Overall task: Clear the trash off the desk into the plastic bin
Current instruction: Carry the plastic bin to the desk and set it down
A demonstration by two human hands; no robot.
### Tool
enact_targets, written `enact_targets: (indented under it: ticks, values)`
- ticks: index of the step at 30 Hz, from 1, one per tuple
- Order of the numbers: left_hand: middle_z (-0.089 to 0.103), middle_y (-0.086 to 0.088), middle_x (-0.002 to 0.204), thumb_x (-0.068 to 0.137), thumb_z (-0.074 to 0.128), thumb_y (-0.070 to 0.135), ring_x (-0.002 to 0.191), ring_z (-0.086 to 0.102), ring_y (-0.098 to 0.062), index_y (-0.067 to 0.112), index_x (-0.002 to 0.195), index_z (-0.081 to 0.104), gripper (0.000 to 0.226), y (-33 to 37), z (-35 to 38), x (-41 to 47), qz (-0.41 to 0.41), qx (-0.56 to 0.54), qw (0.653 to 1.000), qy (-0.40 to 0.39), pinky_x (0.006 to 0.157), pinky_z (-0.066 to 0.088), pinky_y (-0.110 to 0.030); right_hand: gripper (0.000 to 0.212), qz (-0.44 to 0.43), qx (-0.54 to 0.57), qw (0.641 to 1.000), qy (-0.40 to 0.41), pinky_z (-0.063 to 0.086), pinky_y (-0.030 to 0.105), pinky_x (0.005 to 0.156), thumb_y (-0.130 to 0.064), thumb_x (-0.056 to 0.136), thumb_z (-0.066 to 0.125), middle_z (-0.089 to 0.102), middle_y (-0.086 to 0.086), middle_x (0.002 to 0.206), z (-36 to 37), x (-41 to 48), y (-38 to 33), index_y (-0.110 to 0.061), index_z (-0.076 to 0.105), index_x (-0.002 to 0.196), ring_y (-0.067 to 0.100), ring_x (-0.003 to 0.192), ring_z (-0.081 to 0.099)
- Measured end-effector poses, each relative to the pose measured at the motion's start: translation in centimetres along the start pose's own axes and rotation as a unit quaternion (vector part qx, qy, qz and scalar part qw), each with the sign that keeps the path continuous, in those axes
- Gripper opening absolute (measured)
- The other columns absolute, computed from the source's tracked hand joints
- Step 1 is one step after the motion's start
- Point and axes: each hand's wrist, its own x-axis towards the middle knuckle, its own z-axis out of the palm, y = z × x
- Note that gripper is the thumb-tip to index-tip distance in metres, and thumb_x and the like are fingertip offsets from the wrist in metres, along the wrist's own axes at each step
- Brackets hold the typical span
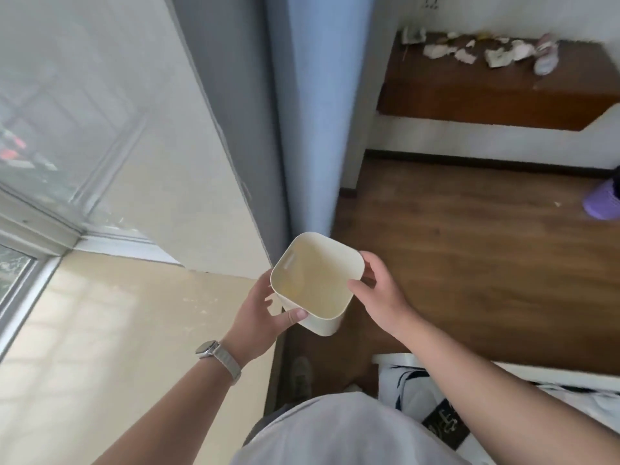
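Wood floor [469, 263], blue curtain [312, 112], window [50, 129]

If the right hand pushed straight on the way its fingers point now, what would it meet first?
The right hand already touches the cream plastic bin: its fingers point left onto the near rim, so it would press into the bin straight away. The left hand grips the opposite side.

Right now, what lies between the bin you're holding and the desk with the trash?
In the head view, only bare wooden floor separates the bin from the desk.

A blue curtain [312, 112] hangs beside the big window [60, 129]. A purple slipper [602, 203] lies on the wooden floor [469, 246], far right.
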Motion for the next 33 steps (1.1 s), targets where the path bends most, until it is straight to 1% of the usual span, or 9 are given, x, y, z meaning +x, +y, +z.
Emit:
enact_targets:
  ticks: [5,7,11,13,18,22,26,29,33]
  values:
    - [0.054,0.032,0.126,0.06,0.077,0.069,0.122,0.05,0.0,0.046,0.129,0.043,0.08,5.4,4.3,1.8,0.059,0.016,0.995,-0.074,0.105,0.042,-0.04,0.045,-0.006,0.027,0.997,0.067,0.047,0.038,0.099,-0.021,0.085,0.067,0.062,-0.018,0.118,-6.6,-2.9,0.3,-0.044,0.047,0.119,-0.002,0.104,0.059]
    - [0.057,0.021,0.129,0.064,0.08,0.061,0.124,0.053,-0.011,0.048,0.128,0.044,0.074,7.6,6.3,2.6,0.084,0.017,0.991,-0.103,0.106,0.042,-0.043,0.048,-0.011,0.034,0.994,0.104,0.044,0.036,0.101,-0.022,0.088,0.066,0.06,-0.013,0.124,-9.3,-4.3,0.4,-0.037,0.047,0.128,0.004,0.111,0.057]
    - [0.054,0.032,0.123,0.071,0.081,0.043,0.119,0.052,0.002,0.045,0.126,0.041,0.068,12.1,10.8,3.4,0.134,0.033,0.98,-0.144,0.094,0.045,-0.017,0.053,-0.027,0.044,0.984,0.17,0.041,0.029,0.098,-0.022,0.091,0.065,0.055,-0.008,0.129,-14.2,-7.1,0.9,-0.026,0.043,0.139,0.01,0.119,0.05]
    - [0.053,0.036,0.121,0.072,0.079,0.037,0.118,0.051,0.005,0.041,0.129,0.041,0.069,13.8,12.8,3.6,0.159,0.038,0.974,-0.159,0.093,0.043,-0.012,0.052,-0.034,0.052,0.978,0.197,0.039,0.025,0.096,-0.022,0.091,0.064,0.055,-0.009,0.128,-16.4,-8.4,1.2,-0.025,0.043,0.139,0.009,0.119,0.049]
    - [0.054,0.018,0.133,0.066,0.08,0.057,0.127,0.049,-0.012,0.046,0.131,0.043,0.076,16.1,16.6,4.4,0.18,0.04,0.962,-0.199,0.105,0.042,-0.042,0.073,-0.023,0.069,0.968,0.241,0.044,0.042,0.104,-0.055,0.074,0.059,0.054,-0.006,0.136,-19.8,-10.2,2.1,-0.032,0.041,0.141,0.015,0.125,0.049]
    - [0.052,0.014,0.136,0.068,0.079,0.057,0.128,0.049,-0.015,0.034,0.139,0.04,0.084,17.5,18.0,5.8,0.191,0.062,0.957,-0.211,0.105,0.043,-0.05,0.052,-0.015,0.096,0.962,0.254,0.046,0.037,0.099,-0.036,0.085,0.064,0.057,-0.011,0.129,-21.4,-9.8,2.4,-0.035,0.045,0.134,0.013,0.121,0.051]
    - [0.055,0.013,0.135,0.07,0.08,0.051,0.127,0.05,-0.015,0.031,0.138,0.043,0.08,18.0,18.5,8.7,0.184,0.067,0.954,-0.225,0.104,0.045,-0.049,0.072,0.003,0.12,0.957,0.265,0.044,0.044,0.105,-0.048,0.074,0.062,0.055,-0.008,0.134,-22.0,-7.8,2.2,-0.033,0.04,0.141,0.013,0.125,0.05]
    - [0.056,0.015,0.133,0.068,0.08,0.053,0.127,0.05,-0.016,0.034,0.136,0.044,0.079,18.4,19.0,12.0,0.179,0.064,0.952,-0.24,0.103,0.045,-0.048,0.067,0.01,0.129,0.951,0.282,0.045,0.047,0.103,-0.044,0.073,0.063,0.059,-0.01,0.129,-22.5,-5.2,2.2,-0.032,0.045,0.137,0.012,0.122,0.053]
    - [0.058,0.018,0.128,0.064,0.08,0.059,0.125,0.052,-0.013,0.041,0.129,0.048,0.075,19.0,19.9,17.5,0.174,0.039,0.948,-0.264,0.103,0.046,-0.042,0.053,0.023,0.141,0.941,0.306,0.046,0.033,0.098,-0.024,0.086,0.063,0.06,-0.007,0.127,-23.7,-0.8,1.2,-0.028,0.046,0.136,0.012,0.12,0.055]
